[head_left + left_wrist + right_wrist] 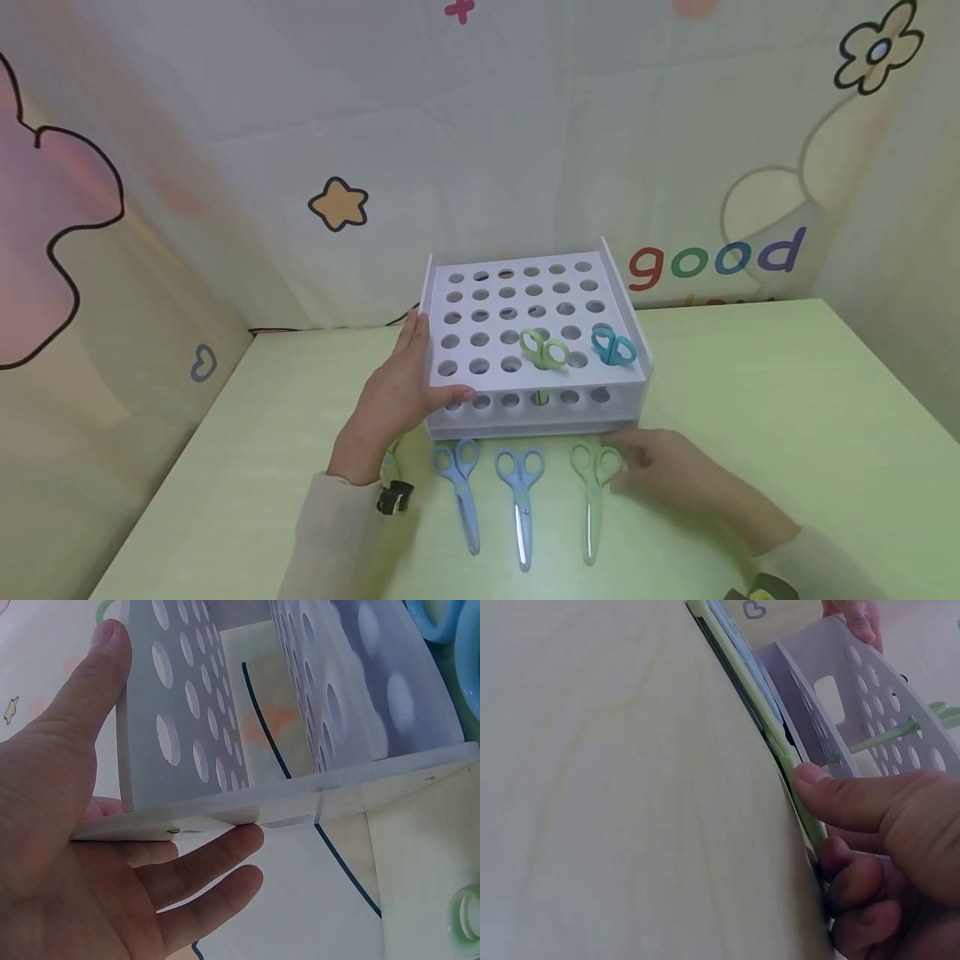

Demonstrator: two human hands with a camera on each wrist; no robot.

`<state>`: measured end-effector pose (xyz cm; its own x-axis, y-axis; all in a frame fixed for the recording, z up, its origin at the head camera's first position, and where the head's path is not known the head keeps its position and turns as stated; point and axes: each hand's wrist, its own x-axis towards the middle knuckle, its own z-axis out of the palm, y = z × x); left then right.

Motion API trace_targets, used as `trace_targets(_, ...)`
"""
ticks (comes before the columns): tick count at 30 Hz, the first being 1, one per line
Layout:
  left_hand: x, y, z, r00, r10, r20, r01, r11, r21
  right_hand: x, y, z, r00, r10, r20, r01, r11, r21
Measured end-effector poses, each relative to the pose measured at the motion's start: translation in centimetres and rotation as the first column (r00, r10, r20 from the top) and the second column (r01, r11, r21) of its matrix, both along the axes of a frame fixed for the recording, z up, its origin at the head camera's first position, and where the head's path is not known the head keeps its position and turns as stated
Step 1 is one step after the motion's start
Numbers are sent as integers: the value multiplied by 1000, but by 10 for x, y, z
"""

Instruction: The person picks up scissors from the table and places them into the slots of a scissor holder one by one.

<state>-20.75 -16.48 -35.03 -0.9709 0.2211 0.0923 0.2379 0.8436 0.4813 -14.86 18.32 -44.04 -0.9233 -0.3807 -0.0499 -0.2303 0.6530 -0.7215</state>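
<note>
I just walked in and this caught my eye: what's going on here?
A person's left hand grips the left side of a white rack full of holes. Their right hand seems to pinch the handle of some green scissors lying on the table. Two blue pairs lie nearby, while a racked green pair and a teal pair already sit in holes.

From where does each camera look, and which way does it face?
Head: on the head, forward and down at the white rack; left grip, right grip and sleeves show.
Left wrist: on that wrist, facing the rack's left end; only the left grip shows.
Right wrist: on that wrist, low across the table towards green scissors and rack; both grips show.
Shared by head and right wrist: rack, both grips.
</note>
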Motion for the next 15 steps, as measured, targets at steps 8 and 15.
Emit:
trace_targets(8,-1,1,1,1000,3,6,-3,1000,0,4,-4,4,995,55,-80,-52,998,39)
trace_targets(15,-1,1,0,1000,-3,8,3,1000,7,1,2,4,987,139,-82,-136,990,40)
